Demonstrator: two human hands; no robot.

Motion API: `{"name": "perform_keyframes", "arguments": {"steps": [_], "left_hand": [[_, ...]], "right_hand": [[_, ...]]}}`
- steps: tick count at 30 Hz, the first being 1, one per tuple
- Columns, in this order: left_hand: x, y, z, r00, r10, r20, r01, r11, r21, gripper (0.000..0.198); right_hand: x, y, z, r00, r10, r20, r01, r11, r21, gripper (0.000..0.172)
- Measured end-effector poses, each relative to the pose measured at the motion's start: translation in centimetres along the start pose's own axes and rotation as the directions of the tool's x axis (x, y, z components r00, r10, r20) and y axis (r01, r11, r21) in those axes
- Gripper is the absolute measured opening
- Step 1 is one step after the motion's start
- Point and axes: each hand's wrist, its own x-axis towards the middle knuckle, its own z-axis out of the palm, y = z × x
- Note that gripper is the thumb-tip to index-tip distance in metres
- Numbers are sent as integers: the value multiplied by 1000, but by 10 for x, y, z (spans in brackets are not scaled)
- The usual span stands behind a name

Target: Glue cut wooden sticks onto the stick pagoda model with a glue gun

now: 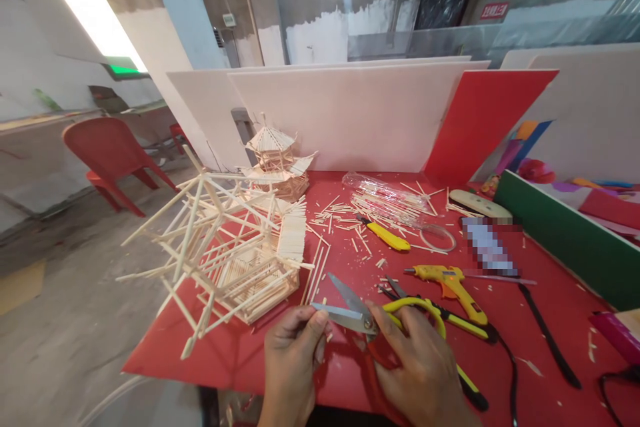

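The right hand [425, 360] is wrapped around the handles of the scissors [350, 320], which sit low over the front of the red table [240, 361] with their blades partly apart, pointing left. The left hand [293, 350] is curled just beside the blade tip, its thumb close to the forefinger; a short pale stick end shows by the thumb, but I cannot tell whether the fingers have hold of it.

The step in hand looks like trimming a thin stick. To do it well, seat the stick deeper between the blades, near the pivot, where the cut should be firmer and less likely to slip. The left fingertips seem too near the edge, so shift the grip back along the stick before squeezing. Cut square and in one steady press, since thin wood may split or fly off.

The stick model [255, 273] stands to the left of the hands, near enough to knock, so swing the elbow and blades clear of it. The glue gun [459, 287] lies close by the right hand, and its nozzle could be hot; reach around that too.
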Motion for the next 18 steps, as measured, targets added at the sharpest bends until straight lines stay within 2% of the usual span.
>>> {"name": "perform_keyframes", "arguments": {"steps": [3,6,8,11,14,16,18], "left_hand": [[2,-2,1,999,-38,-1,38,999,1,37],[4,-5,2,999,-39,18,39,999,-2,37],[4,-6,1,999,-37,4,37,999,-20,38],[4,-5,-1,1000,-18,-9,18,1000,-26,37],[4,-2,-1,1000,-1,25,0,1000,8,36],[5,-2,1,1000,-26,11,26,1000,-6,36],[7,-3,2,998,-59,-15,59,998,-36,37]], "right_hand": [[2,3,0,997,26,68,-28,999,35,48],[5,5,-3,969,53,242,-99,978,185,54],[5,5,-4,955,57,293,-126,966,224,53],[2,3,-1,985,52,168,-70,992,103,48],[-1,1,2,998,32,56,-32,999,6,43],[0,1,2,998,30,62,-30,999,13,44],[3,3,1,992,33,119,-41,997,62,48]]}}
